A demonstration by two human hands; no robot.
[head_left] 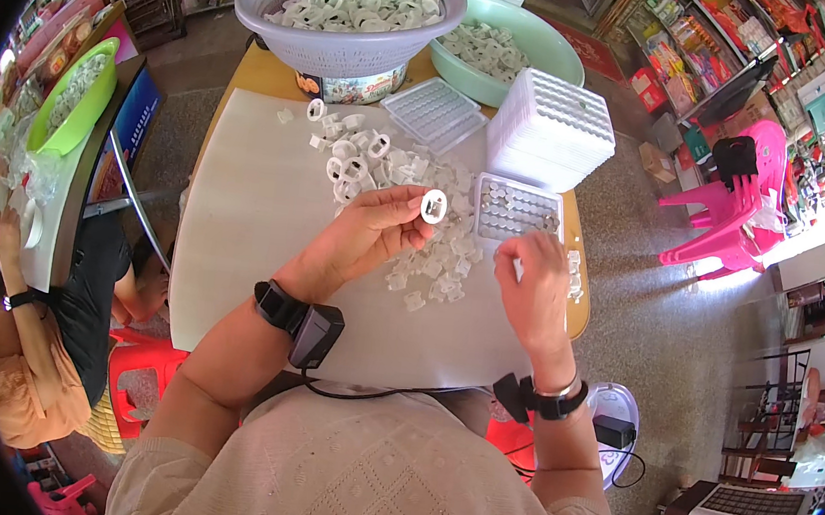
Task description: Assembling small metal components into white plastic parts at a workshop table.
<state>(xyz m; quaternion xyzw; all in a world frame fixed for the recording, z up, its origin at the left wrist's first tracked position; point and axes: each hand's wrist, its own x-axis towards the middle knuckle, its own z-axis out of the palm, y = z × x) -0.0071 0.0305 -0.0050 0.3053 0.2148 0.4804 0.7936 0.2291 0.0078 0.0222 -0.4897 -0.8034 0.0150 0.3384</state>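
Note:
Between the thumb and fingers of my left hand [362,237] is a round white plastic part [436,196] with an opening that shows a dark metallic bit inside. My right hand [537,296] is held with fingers curled and pinched, at the near edge of a white compartment tray [478,214]; anything in that pinch is hidden. Small metallic-looking pieces [504,199] lie in the tray. Left of the tray spreads a heap of small translucent white plastic pieces [444,261]. More round white parts [349,172] sit just beyond my left hand.
At the table's far side stand a lavender basket [258,2] of white parts, a green basin [554,56], a flat tray [435,111] and stacked white trays [551,136]. Another person [41,349] sits at left beside a lime-green basin [98,94]. Pink chairs [739,216] stand right.

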